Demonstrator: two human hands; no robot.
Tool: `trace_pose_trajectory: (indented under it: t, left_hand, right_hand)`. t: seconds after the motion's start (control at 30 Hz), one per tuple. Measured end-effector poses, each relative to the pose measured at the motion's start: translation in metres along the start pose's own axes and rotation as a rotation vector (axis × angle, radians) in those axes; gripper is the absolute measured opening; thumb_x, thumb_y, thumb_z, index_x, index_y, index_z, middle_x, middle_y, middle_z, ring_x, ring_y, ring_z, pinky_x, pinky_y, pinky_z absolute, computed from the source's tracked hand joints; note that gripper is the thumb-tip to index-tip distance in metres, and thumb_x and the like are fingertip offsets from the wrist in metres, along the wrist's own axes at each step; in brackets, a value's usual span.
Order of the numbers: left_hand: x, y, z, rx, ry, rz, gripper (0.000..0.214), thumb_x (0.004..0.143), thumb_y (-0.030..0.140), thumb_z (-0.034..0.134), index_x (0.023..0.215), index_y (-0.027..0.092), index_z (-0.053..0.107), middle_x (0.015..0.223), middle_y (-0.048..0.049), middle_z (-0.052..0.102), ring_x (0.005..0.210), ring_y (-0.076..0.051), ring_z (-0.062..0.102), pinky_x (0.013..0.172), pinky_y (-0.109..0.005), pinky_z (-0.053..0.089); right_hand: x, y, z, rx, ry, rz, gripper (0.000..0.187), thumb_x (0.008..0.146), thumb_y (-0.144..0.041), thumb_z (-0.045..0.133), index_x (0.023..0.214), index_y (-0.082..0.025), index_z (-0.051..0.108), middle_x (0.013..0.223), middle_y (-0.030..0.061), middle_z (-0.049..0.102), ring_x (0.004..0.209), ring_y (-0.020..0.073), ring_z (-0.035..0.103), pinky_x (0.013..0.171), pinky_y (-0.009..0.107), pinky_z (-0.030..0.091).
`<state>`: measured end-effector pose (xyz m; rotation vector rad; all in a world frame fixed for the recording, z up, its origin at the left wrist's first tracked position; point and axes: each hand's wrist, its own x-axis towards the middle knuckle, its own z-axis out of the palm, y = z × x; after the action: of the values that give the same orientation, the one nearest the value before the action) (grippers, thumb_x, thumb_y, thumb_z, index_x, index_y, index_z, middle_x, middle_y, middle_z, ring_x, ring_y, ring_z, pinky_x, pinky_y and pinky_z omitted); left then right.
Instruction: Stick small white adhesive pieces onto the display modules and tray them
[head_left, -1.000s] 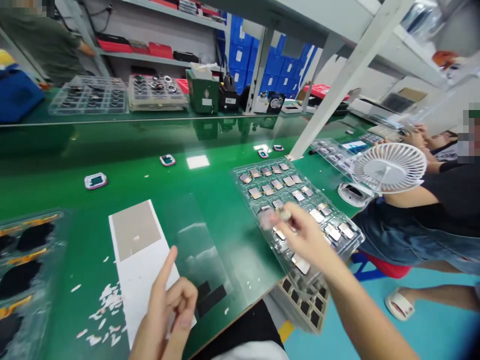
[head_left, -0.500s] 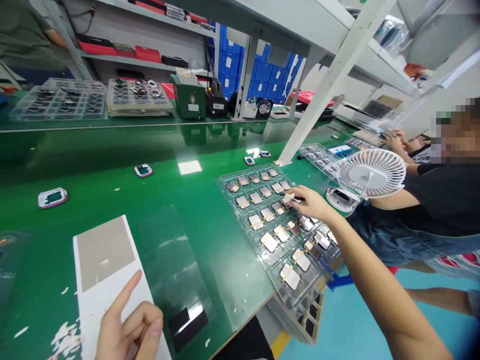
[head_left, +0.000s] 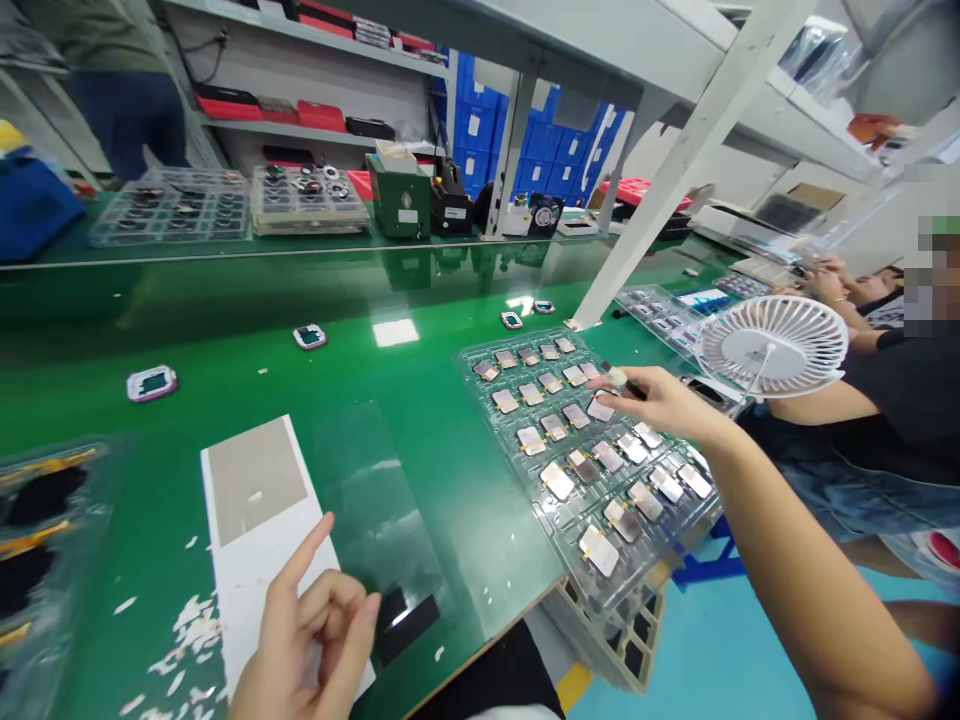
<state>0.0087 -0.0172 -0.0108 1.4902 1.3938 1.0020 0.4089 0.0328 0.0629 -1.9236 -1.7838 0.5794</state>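
Silver-backed module (head_left: 602, 405) sits far right in the clear blister tray (head_left: 604, 597), right side of the green bench (head_left: 450, 450), fingertips over it. Right hand (head_left: 667, 405): thumb and fingers nearly closed on a pale-and-dark piece (head_left: 622, 381) — too small to ID; can't tell if the module itself is gripped. Left hand (head_left: 307, 635): index out, others loosely curled, nothing visible in it, over the white sheet (head_left: 259, 590). To do this well, I'd keep the pinch light, work at the module's edges, come straight down or up, and keep knuckles off neighbouring pockets. Orientation: silver face up, can't call which end is top. Long axis partly covered — bare nearer modules (head_left: 599, 551) look to run far left to near right.
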Motion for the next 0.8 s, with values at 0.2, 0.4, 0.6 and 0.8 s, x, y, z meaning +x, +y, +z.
trace_pose_trajectory:
  t: [0.2, 0.4, 0.6, 0.8]
  left_hand:
    - [0.0, -0.006, -0.011, 0.002, -0.237, 0.184, 0.029, 0.089, 0.031, 0.065, 0.118, 0.025, 0.064, 0.081, 0.0022, 0.064, 0.059, -0.011, 0.057, 0.065, -0.022, 0.051]
    - [0.003, -0.001, -0.016, 0.037, -0.16, 0.435, 0.003, 0.091, 0.02, 0.066, 0.09, 0.021, 0.064, 0.075, 0.0015, 0.068, 0.062, -0.011, 0.062, 0.059, -0.02, 0.049]
    - [-0.006, -0.004, -0.034, 0.094, -0.179, 0.581, 0.015, 0.091, 0.007, 0.059, 0.099, 0.019, 0.064, 0.094, -0.0032, 0.075, 0.082, -0.015, 0.068, 0.074, -0.025, 0.054]
    - [-0.008, -0.013, -0.034, 0.328, -0.326, 0.678, 0.015, 0.091, 0.006, 0.054, 0.097, 0.016, 0.063, 0.106, -0.0065, 0.075, 0.099, -0.022, 0.065, 0.088, -0.037, 0.053]
  right_hand:
    - [-0.065, -0.096, 0.112, 0.706, 0.026, 0.034, 0.026, 0.076, -0.039, 0.08, 0.075, -0.022, 0.06, 0.083, 0.0044, 0.069, 0.052, 0.011, 0.052, 0.048, 0.025, 0.033]
    - [-0.091, -0.149, 0.205, 1.115, -0.022, -0.032, 0.02, 0.081, -0.035, 0.079, 0.079, -0.023, 0.064, 0.079, -0.0023, 0.057, 0.051, 0.0058, 0.035, 0.048, 0.023, 0.026]
    - [-0.078, -0.135, 0.194, 1.224, 0.015, -0.141, 0.022, 0.102, -0.035, 0.046, 0.09, -0.025, 0.06, 0.083, -0.0013, 0.041, 0.069, 0.0124, 0.044, 0.063, 0.026, 0.038]
    - [-0.079, -0.121, 0.202, 0.86, 0.061, -0.204, 0.036, 0.106, -0.037, 0.033, 0.09, -0.023, 0.062, 0.094, 0.0033, 0.051, 0.084, 0.0149, 0.052, 0.073, 0.027, 0.045]
